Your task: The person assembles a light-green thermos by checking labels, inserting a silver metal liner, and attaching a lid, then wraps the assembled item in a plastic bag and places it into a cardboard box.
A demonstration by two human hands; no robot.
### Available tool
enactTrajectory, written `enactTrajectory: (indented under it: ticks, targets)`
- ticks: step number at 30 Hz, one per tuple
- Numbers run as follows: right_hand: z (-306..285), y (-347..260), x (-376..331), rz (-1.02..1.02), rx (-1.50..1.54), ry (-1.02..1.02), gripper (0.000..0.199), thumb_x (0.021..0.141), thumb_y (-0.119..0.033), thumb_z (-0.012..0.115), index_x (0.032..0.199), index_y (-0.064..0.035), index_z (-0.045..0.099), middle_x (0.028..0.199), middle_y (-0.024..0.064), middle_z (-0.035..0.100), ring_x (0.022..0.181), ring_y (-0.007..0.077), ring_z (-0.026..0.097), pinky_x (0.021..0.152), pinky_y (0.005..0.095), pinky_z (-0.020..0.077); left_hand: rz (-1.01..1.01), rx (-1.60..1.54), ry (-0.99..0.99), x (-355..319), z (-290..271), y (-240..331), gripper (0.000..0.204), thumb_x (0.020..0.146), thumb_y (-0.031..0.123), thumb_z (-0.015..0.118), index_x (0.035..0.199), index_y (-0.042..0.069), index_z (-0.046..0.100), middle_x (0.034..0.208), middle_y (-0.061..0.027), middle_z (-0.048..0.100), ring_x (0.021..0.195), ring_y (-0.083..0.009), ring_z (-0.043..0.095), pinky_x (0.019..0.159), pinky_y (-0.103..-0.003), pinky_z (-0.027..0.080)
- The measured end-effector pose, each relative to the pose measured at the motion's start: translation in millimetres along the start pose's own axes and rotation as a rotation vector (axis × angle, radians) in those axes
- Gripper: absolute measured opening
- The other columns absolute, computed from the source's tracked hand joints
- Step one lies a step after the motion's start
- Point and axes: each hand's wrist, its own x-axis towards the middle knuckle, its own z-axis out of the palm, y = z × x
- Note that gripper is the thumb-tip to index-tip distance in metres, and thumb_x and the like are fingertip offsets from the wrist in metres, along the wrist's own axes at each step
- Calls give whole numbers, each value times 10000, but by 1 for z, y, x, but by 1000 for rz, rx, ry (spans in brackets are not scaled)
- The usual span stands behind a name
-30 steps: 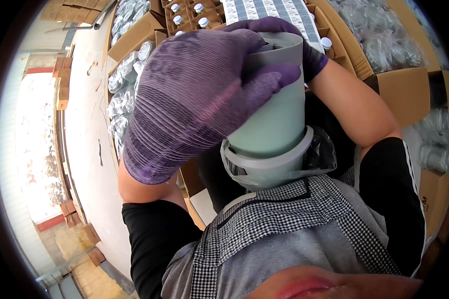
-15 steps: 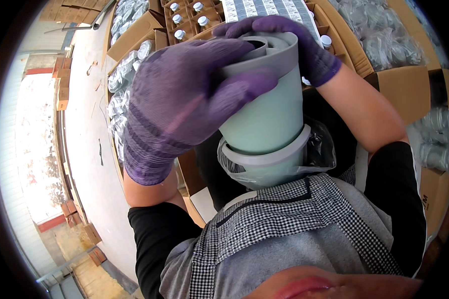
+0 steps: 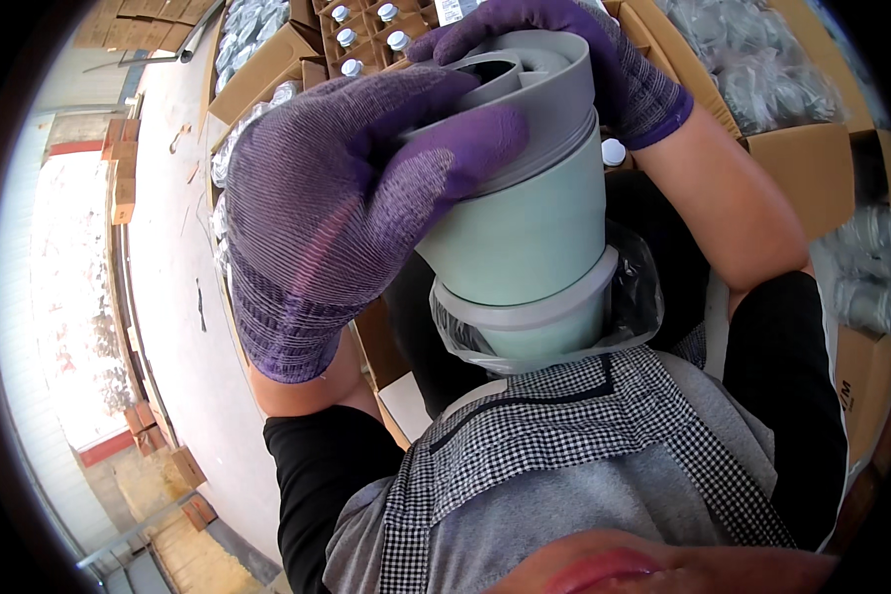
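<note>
Both my hands wear purple gloves with darker ribbed cuffs. My left hand [image 3: 346,188] is closed on the near-left rim of a grey lid [image 3: 554,134], thumb along its outer side. From the far side my right hand [image 3: 564,40] curls over the same lid; some of its fingers are hidden. A round dark opening shows in the lid's top. Beneath the lid is a pale green, tapering container [image 3: 525,228]. Its base sits in a second green container with a grey rim [image 3: 540,307], wrapped in a clear plastic bag [image 3: 636,292] against my apron.
Ahead stands a divided carton [image 3: 366,20] of white-capped bottles with a printed sheet [image 3: 452,10]. At the right is an open carton of bagged clear items [image 3: 762,79]. More cartons [image 3: 267,74] line the left, beside pale floor [image 3: 193,297].
The lid has risen a little and tilted, and a grey band now shows under its edge. My left hand has shifted slightly left; my right hand has moved up with the lid.
</note>
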Motion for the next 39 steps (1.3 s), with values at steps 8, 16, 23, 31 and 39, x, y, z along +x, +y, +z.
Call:
enactTrajectory:
  ticks: [8, 16, 23, 31, 39]
  targets:
    - [5, 32, -3, 118, 303, 9, 465, 993, -328, 494, 1247, 40, 620, 1366, 182, 572, 1272, 305, 565, 1111, 394, 467, 64, 340, -103, 5, 10, 10, 434, 924, 423, 689, 1098, 30, 755, 854, -147, 747, 769, -218, 734, 711, -345, 580]
    - [-7, 19, 23, 66, 172, -185, 263, 897, -13, 604, 1132, 62, 696, 1287, 206, 641, 1172, 270, 631, 1060, 374, 484, -135, 239, -14, 12, 3, 19, 469, 924, 455, 686, 1086, 21, 757, 823, -158, 747, 757, -230, 739, 712, -349, 587]
    - [-5, 22, 11, 118, 432, -108, 259, 926, -44, 546, 1099, 73, 698, 1330, 210, 609, 1180, 284, 630, 1058, 385, 487, -58, 289, 4, 5, 9, 19, 439, 910, 427, 707, 1058, 18, 768, 830, -159, 751, 751, -230, 738, 708, -355, 588]
    - [-8, 30, 9, 136, 321, -83, 209, 894, -33, 616, 1072, 37, 700, 1334, 191, 603, 1140, 256, 641, 1025, 384, 510, -78, 323, 40, 1, 22, 27, 464, 926, 480, 666, 1031, 42, 780, 824, -170, 749, 750, -230, 743, 707, -355, 587]
    - [13, 52, -8, 22, 335, 115, 207, 896, -48, 697, 1101, -33, 670, 1141, 123, 679, 1093, 208, 642, 1001, 358, 521, -140, 516, -118, 15, 26, 30, 492, 985, 488, 557, 1109, 52, 749, 851, -185, 737, 785, -240, 736, 743, -360, 571]
